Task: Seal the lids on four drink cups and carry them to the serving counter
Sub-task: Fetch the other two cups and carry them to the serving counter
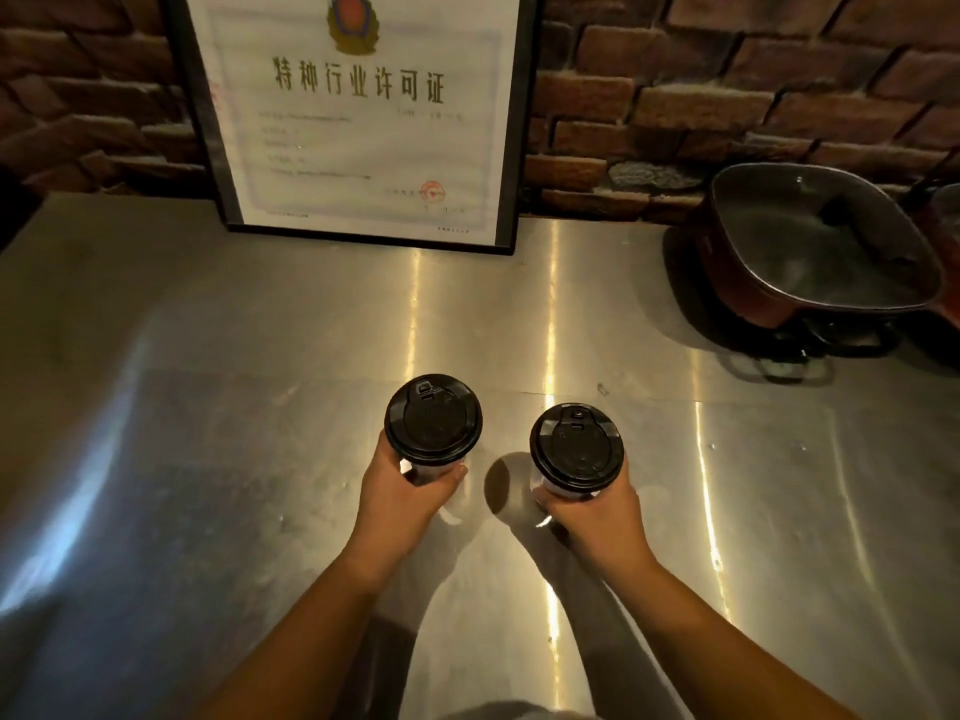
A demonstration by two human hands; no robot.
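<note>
Both forearms reach out over the steel table (208, 407), the left hand (400, 491) grasping one lidded cup (432, 420) and the right hand (592, 511) another lidded cup (576, 445), each upright, side by side, apparently just above the surface.

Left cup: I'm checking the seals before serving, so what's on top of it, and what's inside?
A black lid sits on top of the left cup, gripped by the left hand. The lid covers the opening, so the contents cannot be seen.
</note>
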